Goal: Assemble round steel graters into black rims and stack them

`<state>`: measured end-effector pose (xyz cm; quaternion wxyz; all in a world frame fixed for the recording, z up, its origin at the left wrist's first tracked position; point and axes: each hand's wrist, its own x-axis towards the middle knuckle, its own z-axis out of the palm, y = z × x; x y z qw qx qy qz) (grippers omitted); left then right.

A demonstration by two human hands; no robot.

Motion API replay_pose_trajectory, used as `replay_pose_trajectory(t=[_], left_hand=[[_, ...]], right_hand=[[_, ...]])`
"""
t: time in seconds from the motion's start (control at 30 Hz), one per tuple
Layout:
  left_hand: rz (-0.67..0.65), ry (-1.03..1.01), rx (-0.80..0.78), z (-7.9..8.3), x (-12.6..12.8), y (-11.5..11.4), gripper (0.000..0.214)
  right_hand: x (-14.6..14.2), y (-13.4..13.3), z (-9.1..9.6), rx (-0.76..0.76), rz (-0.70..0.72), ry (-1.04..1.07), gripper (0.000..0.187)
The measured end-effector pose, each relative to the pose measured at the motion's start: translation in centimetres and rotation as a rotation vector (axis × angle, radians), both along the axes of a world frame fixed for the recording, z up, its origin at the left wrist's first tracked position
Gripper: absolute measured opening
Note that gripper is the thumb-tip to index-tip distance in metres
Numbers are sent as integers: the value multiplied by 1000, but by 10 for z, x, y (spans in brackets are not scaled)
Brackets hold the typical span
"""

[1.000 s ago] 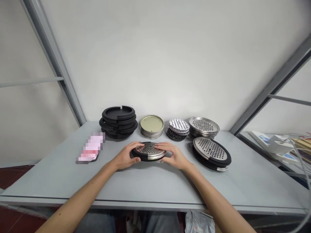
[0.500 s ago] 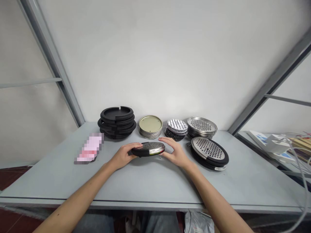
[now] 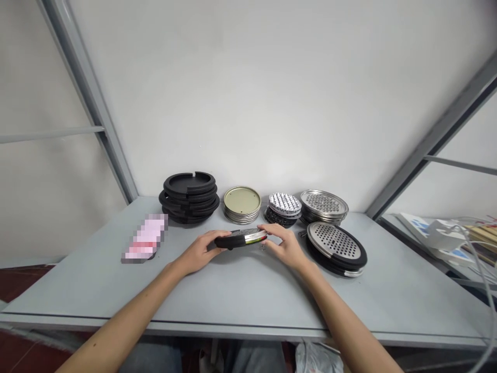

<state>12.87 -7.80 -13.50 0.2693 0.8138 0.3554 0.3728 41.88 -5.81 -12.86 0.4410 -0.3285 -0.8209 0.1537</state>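
Between my two hands a round grater (image 3: 244,238) is held up over the table, seen nearly edge-on. It has a black rim along the left and bright metal at the right, with a thin coloured strip below the metal. My left hand (image 3: 200,252) grips its left edge, thumb below and fingers on top. On the right edge, my right hand (image 3: 284,245) is closed with fingers over the top and thumb lower down. To the right rest stacked black-rimmed graters (image 3: 337,243) with a perforated metal face on top.
Along the wall stand stacked black rings (image 3: 190,199), pale-gold round lids (image 3: 243,202), small spiked metal discs (image 3: 284,204) and larger metal grater discs (image 3: 324,204). A blurred pink phone-like item (image 3: 145,238) lies at left on the grey table (image 3: 217,305). Boxes and white cables (image 3: 446,235) are at far right.
My right hand has closed from spread fingers onto the grater's right edge. The grater has risen slightly and tilted closer to edge-on. My left hand keeps its hold.
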Motion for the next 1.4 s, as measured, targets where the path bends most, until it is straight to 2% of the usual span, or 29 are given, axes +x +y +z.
replay_pose_trajectory(t=[0.17, 0.33, 0.5, 0.73, 1.0, 1.3, 1.4], left_hand=[[-10, -26, 21, -3, -1, 2, 33], [23, -4, 75, -2, 1, 1, 33], [31, 30, 93, -1, 0, 0, 35], [26, 76, 83, -4, -3, 1, 37], [19, 142, 101, -8, -5, 3, 41], [8, 119, 210, -12, -7, 6, 38], [4, 125, 257, -12, -7, 5, 37]], right_hand=[[-1, -3, 4, 0, 11, -53, 44], [-1, -1, 5, 1, 61, -24, 36], [0, 0, 4, -19, 49, -5, 33], [-1, -2, 5, -24, 40, -24, 38], [-3, -4, 3, -46, 102, -131, 44], [-15, -11, 6, 82, 143, -124, 56], [-20, -15, 6, 95, 170, -136, 53]])
